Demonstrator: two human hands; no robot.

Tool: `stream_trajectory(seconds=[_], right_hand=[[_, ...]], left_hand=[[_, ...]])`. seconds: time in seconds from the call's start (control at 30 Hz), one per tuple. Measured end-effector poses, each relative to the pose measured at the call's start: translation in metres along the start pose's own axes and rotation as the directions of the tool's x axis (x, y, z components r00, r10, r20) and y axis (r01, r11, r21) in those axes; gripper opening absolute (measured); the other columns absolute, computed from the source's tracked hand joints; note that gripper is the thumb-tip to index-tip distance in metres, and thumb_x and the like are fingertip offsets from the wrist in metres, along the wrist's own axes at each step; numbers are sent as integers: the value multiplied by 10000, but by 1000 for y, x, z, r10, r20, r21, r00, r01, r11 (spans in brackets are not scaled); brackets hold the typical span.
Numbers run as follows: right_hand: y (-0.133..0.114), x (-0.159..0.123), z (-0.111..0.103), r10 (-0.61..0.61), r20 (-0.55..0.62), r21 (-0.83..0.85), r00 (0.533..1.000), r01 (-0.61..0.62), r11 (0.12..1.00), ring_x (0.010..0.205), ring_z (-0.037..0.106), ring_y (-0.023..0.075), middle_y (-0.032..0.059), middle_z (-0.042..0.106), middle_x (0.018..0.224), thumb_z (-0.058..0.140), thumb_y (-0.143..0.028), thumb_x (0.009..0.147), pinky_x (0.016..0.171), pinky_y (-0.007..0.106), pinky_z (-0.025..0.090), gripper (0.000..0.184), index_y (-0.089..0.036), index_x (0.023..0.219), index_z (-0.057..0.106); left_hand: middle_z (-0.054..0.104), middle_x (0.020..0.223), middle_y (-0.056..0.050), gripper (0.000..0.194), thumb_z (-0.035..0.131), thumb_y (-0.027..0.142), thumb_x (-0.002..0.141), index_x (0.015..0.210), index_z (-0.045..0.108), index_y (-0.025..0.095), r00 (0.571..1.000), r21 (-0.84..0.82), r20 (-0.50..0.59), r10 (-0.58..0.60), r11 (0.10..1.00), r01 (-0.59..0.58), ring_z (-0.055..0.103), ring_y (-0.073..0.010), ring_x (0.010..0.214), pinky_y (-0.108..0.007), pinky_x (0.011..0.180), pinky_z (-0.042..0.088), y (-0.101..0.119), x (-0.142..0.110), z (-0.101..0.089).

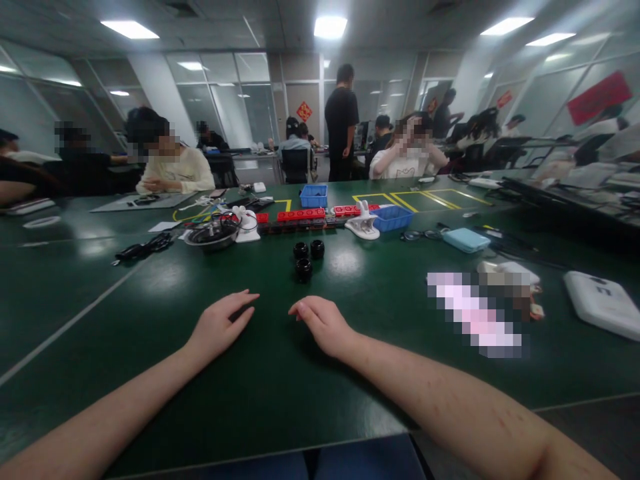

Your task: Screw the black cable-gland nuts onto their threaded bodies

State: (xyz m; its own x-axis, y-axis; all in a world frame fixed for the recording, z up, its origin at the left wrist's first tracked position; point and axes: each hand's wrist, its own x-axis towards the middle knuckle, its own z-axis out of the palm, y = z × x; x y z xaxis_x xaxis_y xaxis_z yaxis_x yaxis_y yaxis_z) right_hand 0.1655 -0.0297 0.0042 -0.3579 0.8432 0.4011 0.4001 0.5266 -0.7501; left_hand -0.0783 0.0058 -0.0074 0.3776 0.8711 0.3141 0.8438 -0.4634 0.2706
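My left hand [220, 325] lies flat on the dark green table [150, 373], fingers stretched out and together, holding nothing. My right hand [323, 323] rests palm down beside it, fingers loosely curled toward the left hand, nothing in them. The two fingertips are a short gap apart. Three small black round parts [306, 257] stand in a cluster on the table just beyond both hands, untouched.
Farther back lie a row of red blocks [301, 215], two blue bins [313, 195] [393, 217], a metal bowl [213, 235], white holders [363, 225], black cables [143, 249]. A light blue case [466, 239] and white device [603, 301] sit right. Several people sit and stand at the far side.
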Motion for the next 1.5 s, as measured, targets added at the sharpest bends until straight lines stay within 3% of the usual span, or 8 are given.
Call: stream_trajectory(seconds=[0.1,0.23,0.4,0.57,0.8,0.97,1.2,1.5], right_hand=[[-4,-4,-4,-95,-238,64,967,113,992,818,521,161,53,550,887,282,-352,905,735,316,425,325,-183,1026,532],[-6,-3,-16,-250,-495,36,832,306,951,794,501,171,61,506,958,317,-361,885,705,342,435,307,-220,1105,480],[2,7,-32,-257,-588,-65,767,271,960,828,495,183,61,495,984,313,-347,882,739,366,427,296,-228,1098,477],[17,14,-39,-236,-573,-115,785,209,971,906,500,198,67,518,1001,313,-354,886,792,377,413,290,-215,1077,481],[29,20,-39,-201,-492,-126,847,160,979,908,520,193,58,566,922,317,-359,893,835,372,396,278,-205,936,544],[32,22,-39,-168,-474,-112,865,130,985,902,521,181,65,560,923,310,-323,900,813,346,406,275,-186,952,542],[33,22,-36,-145,-414,-96,899,115,989,899,517,179,63,562,908,312,-328,900,816,336,407,274,-187,940,543],[34,22,-35,-131,-383,-92,914,103,990,937,508,174,65,563,927,312,-328,903,852,334,394,270,-189,940,540]], left_hand=[[543,1224,-27,372,404,378,848,1160,543,232,979,9,45,198,980,-199,402,-207,1214,-428,1035,291,34,9,10],[424,1335,-39,403,436,372,844,1230,475,264,932,62,87,351,932,-357,269,-251,1290,-510,1034,234,73,30,22],[321,1397,-66,444,478,395,820,1245,451,268,904,153,29,426,892,-425,156,-310,1318,-587,1023,136,112,60,39],[355,1379,-60,412,435,335,827,1228,466,247,899,202,-18,438,882,-425,154,-296,1319,-591,1031,61,134,92,61],[345,1382,-89,407,420,350,820,1187,525,206,944,312,-33,329,901,-303,143,-312,1319,-562,1042,8,125,139,71],[455,1299,-115,383,424,364,815,1136,558,205,968,321,-93,233,927,-193,262,-341,1266,-638,986,26,107,155,76],[483,1275,-98,318,436,309,820,1089,575,211,967,309,-66,247,926,-216,411,-286,1175,-504,953,291,95,165,78],[550,1175,-108,335,442,406,832,1041,601,198,956,321,-99,276,918,-232,443,-272,1131,-446,945,319,88,175,78]])
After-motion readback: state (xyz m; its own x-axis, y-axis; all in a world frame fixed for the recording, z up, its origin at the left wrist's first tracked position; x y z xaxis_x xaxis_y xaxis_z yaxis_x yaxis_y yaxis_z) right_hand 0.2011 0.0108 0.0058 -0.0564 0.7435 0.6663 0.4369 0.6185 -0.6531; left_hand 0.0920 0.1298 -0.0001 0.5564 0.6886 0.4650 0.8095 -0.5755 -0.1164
